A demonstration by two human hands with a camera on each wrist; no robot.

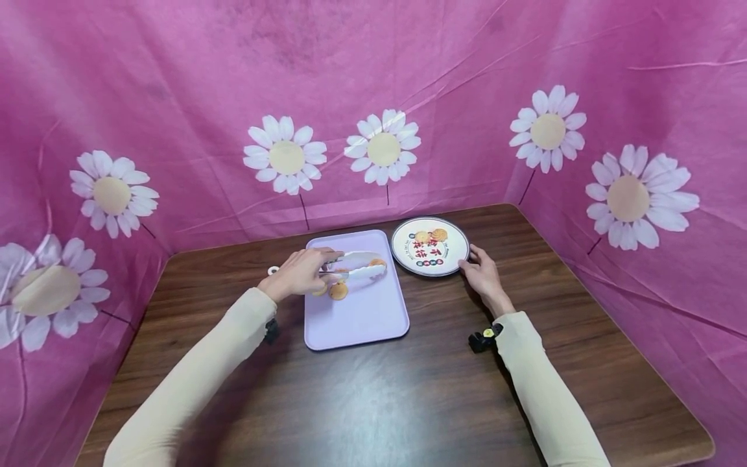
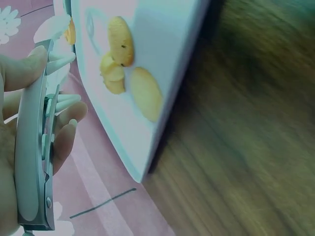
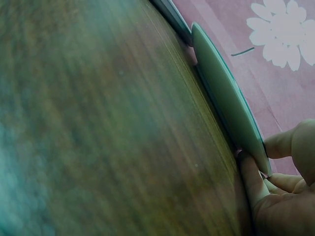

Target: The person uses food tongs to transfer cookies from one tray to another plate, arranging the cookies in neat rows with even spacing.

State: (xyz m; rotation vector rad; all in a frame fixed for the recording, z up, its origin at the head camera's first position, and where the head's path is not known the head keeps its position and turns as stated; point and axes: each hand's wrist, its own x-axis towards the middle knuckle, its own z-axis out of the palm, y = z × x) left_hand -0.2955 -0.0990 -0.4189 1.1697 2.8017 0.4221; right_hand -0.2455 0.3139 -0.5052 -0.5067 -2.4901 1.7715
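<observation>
My left hand (image 1: 300,271) grips a pair of tongs (image 2: 32,147) with white tips and grey metal handles, over the lilac tray (image 1: 367,318). An orange-brown cookie (image 2: 70,32) shows at the tips of the tongs; whether they pinch it I cannot tell. Several cookies lie on the tray, among them a round one (image 1: 338,290) below the hand and an oval one (image 2: 146,93) near the rim. My right hand (image 1: 486,279) pinches the near right rim of a round white plate (image 1: 403,250), thumb above and fingers below. Two cookies (image 1: 439,235) lie on that plate.
The tray and plate stand side by side toward the back of a brown wooden table (image 1: 373,402). Pink cloth (image 1: 455,78) with daisies hangs behind the table and along both sides. A dark wrist camera (image 1: 483,338) sits at the right cuff.
</observation>
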